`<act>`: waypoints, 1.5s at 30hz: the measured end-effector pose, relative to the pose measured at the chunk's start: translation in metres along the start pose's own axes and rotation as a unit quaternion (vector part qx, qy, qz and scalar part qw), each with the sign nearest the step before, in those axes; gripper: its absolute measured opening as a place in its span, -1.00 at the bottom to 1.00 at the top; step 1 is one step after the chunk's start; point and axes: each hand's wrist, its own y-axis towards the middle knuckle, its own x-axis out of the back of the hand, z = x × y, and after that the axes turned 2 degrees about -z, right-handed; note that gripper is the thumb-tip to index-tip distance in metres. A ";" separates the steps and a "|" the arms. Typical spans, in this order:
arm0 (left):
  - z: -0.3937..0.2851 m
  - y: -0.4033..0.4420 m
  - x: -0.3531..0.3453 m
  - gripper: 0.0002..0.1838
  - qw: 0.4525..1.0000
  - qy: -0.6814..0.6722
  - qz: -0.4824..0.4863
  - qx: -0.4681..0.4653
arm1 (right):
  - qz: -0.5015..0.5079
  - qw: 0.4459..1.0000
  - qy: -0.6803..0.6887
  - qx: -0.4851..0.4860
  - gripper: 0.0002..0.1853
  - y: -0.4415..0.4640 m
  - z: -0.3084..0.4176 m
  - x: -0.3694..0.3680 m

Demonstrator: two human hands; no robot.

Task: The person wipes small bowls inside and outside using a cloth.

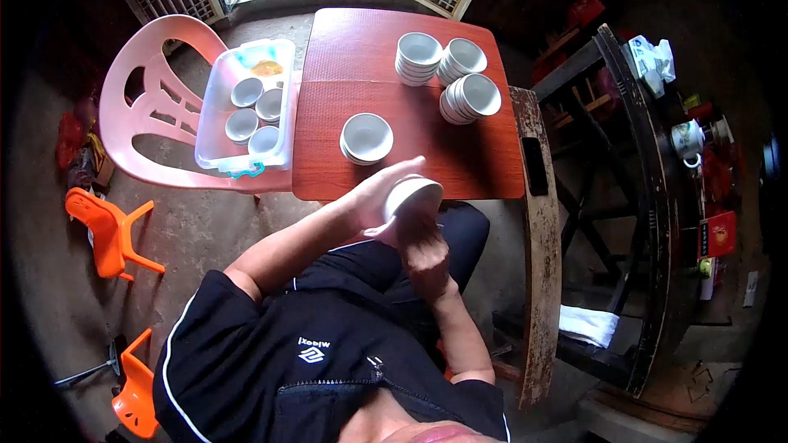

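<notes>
At the near edge of the red-brown table, a white bowl (416,194) is tilted between my two hands. My left hand (371,199) grips it from the left, with the thumb side and fingers around its outside. Against the bowl's lower right side, my right hand (425,256) has its fingers pressed to it; the fingertips are in shadow and partly hidden. Just beyond my left hand stands a short stack of white bowls (367,138). Taller bowl stacks stand farther back: one at the rear (419,51), another beside it (465,57), and a leaning one in front (476,97).
A clear plastic bin (212,135) holding several bowls rests on a pink chair (123,127) left of the table (345,49). A wooden bench (538,279) with a black phone (534,166) runs along the right. Orange stools (103,230) stand at lower left.
</notes>
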 end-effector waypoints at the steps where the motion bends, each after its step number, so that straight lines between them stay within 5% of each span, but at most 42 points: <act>1: 0.004 0.003 0.001 -0.57 1.000 0.011 -0.012 -0.012 | 0.009 1.000 0.002 -0.008 -0.54 -0.005 -0.001 -0.002; 2: 0.008 -0.003 -0.006 -0.62 0.999 0.037 0.001 -0.039 | -0.028 0.999 -0.009 -0.034 -0.64 0.001 0.006 0.000; 3: 0.015 0.005 -0.002 -0.66 0.978 0.137 0.020 -0.159 | -0.047 0.980 0.095 -0.167 -0.68 0.009 0.017 0.000; 5: 0.026 0.004 -0.006 -0.68 0.935 0.231 -0.039 -0.268 | -0.083 0.856 0.293 -0.419 -0.72 0.021 0.038 0.006; 6: 0.034 0.009 0.001 -0.68 0.872 0.278 -0.012 -0.403 | -0.089 0.778 0.324 -0.530 -0.71 0.029 0.035 0.017; 7: 0.032 0.005 0.004 -0.68 0.712 0.448 -0.040 -0.539 | -0.219 0.631 0.532 -0.521 -0.73 0.028 0.026 0.012; 9: 0.030 0.004 0.002 -0.59 0.679 0.456 -0.029 -0.575 | -0.284 0.611 0.564 -0.478 -0.68 0.050 0.029 0.021; 11: 0.027 0.004 0.000 -0.59 0.791 0.391 -0.009 -0.471 | -0.166 0.772 0.380 -0.483 -0.67 0.043 0.031 0.024; 12: 0.025 0.004 0.000 -0.59 0.838 0.354 0.000 -0.415 | -0.138 0.790 0.352 -0.482 -0.68 0.035 0.035 0.019; 13: 0.023 0.000 -0.005 -0.64 0.920 0.256 0.002 -0.295 | -0.031 0.913 0.228 -0.337 -0.75 0.013 0.022 0.012; 14: 0.018 0.001 -0.004 -0.66 0.910 0.295 0.000 -0.291 | 0.015 0.982 0.092 -0.164 -0.78 0.013 0.018 0.016; 15: 0.013 0.001 -0.005 -0.69 0.899 0.333 -0.001 -0.286 | -0.033 0.997 -0.073 0.005 -0.77 0.014 0.022 0.011; 16: 0.013 -0.002 -0.009 -0.71 0.906 0.339 -0.011 -0.253 | -0.030 0.996 -0.080 -0.016 -0.76 0.013 0.024 0.016; 17: 0.019 0.006 0.002 -0.69 0.772 0.489 0.017 -0.406 | -0.027 0.995 -0.088 -0.038 -0.75 0.025 0.030 0.028; 18: 0.023 0.009 0.003 -0.69 0.874 0.377 -0.018 -0.307 | -0.039 0.997 -0.028 -0.066 -0.78 0.003 0.023 0.010; 19: 0.029 0.009 0.000 -0.67 0.855 0.392 -0.035 -0.337 | -0.052 0.994 0.032 -0.094 -0.80 -0.018 0.015 -0.004; 20: 0.034 0.007 -0.003 -0.65 0.835 0.406 -0.054 -0.366 | -0.107 0.951 0.143 -0.251 -0.82 0.017 0.031 0.024; 21: 0.037 0.005 0.001 -0.60 0.738 0.495 -0.034 -0.457 | -0.136 0.882 0.273 -0.360 -0.80 0.032 0.035 0.036; 23: 0.038 0.003 0.001 -0.56 0.653 0.548 0.025 -0.522 | -0.229 0.663 0.513 -0.495 -0.77 0.035 0.020 0.038; 24: 0.033 0.003 0.005 -0.43 0.653 0.580 0.066 -0.483 | -0.254 0.531 0.622 -0.517 -0.77 0.031 0.010 0.038; 27: 0.041 -0.004 -0.011 -0.35 0.880 0.305 0.018 -0.363 | -0.061 0.815 0.345 -0.462 -0.79 0.032 0.017 0.062; 28: 0.032 -0.015 -0.023 -0.33 0.962 0.210 -0.025 -0.175 | -0.052 0.918 0.217 -0.328 -0.84 0.041 0.023 0.068; 29: 0.024 -0.008 -0.009 -0.39 0.983 0.171 -0.006 -0.066 | -0.079 0.976 0.059 -0.194 -0.88 0.051 0.030 0.075; 31: 0.026 0.001 0.011 -0.40 0.988 0.152 0.019 -0.018 | -0.112 0.976 0.070 -0.170 -0.91 0.047 0.029 0.067; 33: 0.023 -0.007 0.004 -0.41 0.981 0.165 0.072 -0.071 | -0.117 0.971 0.076 -0.194 -0.86 0.040 0.029 0.063; 34: 0.023 -0.014 -0.002 -0.39 0.971 0.193 0.093 -0.110 | -0.115 0.964 0.078 -0.229 -0.84 0.036 0.031 0.061; 36: 0.027 -0.013 -0.006 -0.27 0.945 0.248 0.093 -0.194 | -0.120 0.865 0.244 -0.421 -0.80 0.019 0.025 0.045; 37: 0.025 -0.014 -0.006 -0.22 0.920 0.308 0.107 -0.215 | -0.142 0.791 0.308 -0.509 -0.76 0.011 0.022 0.036; 40: 0.018 -0.007 0.004 -0.21 0.738 0.567 0.123 -0.344 | -0.238 0.725 0.438 -0.475 -0.81 0.038 0.021 0.059; 41: 0.016 -0.007 0.002 -0.19 0.717 0.582 0.139 -0.358 | -0.269 0.684 0.494 -0.465 -0.82 0.044 0.020 0.066; 44: 0.017 -0.014 -0.007 -0.09 0.894 0.340 0.120 -0.267 | -0.238 0.775 0.385 -0.441 -0.86 0.049 0.022 0.067; 45: 0.017 -0.010 -0.001 -0.20 0.939 0.274 0.070 -0.196 | -0.222 0.808 0.332 -0.432 -0.87 0.052 0.025 0.069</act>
